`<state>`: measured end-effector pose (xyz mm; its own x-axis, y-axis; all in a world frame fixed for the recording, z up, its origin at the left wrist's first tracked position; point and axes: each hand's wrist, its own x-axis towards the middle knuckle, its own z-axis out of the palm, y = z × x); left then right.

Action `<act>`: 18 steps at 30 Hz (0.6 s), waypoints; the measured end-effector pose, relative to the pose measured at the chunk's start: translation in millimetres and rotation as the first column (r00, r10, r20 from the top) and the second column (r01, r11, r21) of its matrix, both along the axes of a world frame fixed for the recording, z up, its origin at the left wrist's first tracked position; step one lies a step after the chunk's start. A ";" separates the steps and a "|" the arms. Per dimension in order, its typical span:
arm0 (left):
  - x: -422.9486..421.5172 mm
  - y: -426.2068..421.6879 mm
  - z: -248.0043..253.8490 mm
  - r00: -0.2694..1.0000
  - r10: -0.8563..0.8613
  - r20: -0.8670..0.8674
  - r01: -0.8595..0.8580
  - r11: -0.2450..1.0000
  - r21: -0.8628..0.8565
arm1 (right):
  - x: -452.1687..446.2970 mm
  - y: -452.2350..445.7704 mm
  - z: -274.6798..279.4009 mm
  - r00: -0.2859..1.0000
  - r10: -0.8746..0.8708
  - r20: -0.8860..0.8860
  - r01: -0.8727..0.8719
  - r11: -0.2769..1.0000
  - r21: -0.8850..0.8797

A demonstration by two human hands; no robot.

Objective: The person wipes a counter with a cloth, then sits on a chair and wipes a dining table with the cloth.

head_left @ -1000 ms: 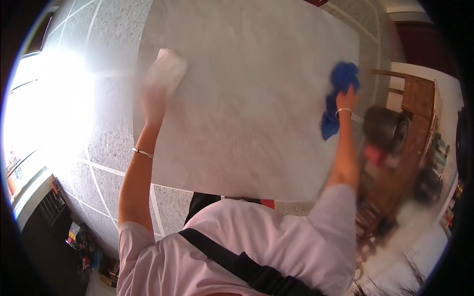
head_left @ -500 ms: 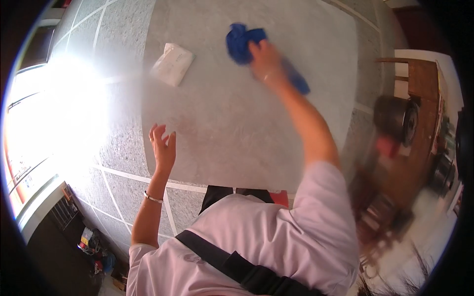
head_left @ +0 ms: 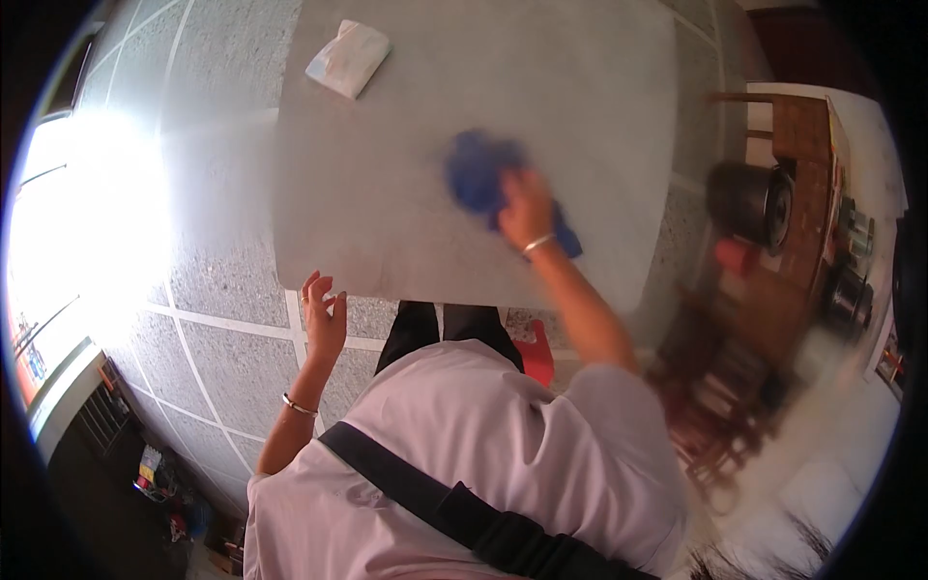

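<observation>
A crumpled blue cloth (head_left: 480, 174) lies against the grey tabletop (head_left: 387, 222), blurred by motion. My right hand (head_left: 527, 206) presses on it with its fingers closed around part of the fabric; one end trails out below the wrist. Near the table's front left corner, my left hand (head_left: 324, 314) hangs in the air with nothing in it, its fingers slightly bent and apart. A white soft packet (head_left: 349, 59), perhaps tissues, rests at the far left of the tabletop.
Speckled floor tiles (head_left: 227, 213) surround the table. A wooden table (head_left: 802, 135) stands at the right, with a dark pot (head_left: 749, 203) and a red container (head_left: 737, 256) near it. Something red (head_left: 535, 356) is below the front edge. Strong light comes from the left.
My right hand has drawn the blue cloth across the tabletop towards my body. The whole view has shifted, so the packet appears higher. My left hand stays free beside the front left corner.
</observation>
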<state>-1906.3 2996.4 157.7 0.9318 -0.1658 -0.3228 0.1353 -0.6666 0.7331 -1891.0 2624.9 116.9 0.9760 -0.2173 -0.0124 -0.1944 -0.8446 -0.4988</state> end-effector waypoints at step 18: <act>-72.6 54.1 -8.5 0.973 0.151 -0.175 -0.151 0.988 0.015 | 85.6 -43.6 -58.1 0.967 -0.251 0.036 0.242 0.876 -0.418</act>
<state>-1978.9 3050.5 149.2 0.8751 -0.0268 -0.4832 0.3607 -0.6295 0.6882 -1805.5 2581.3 58.8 0.8906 -0.4400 0.1150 -0.4292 -0.8968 -0.1069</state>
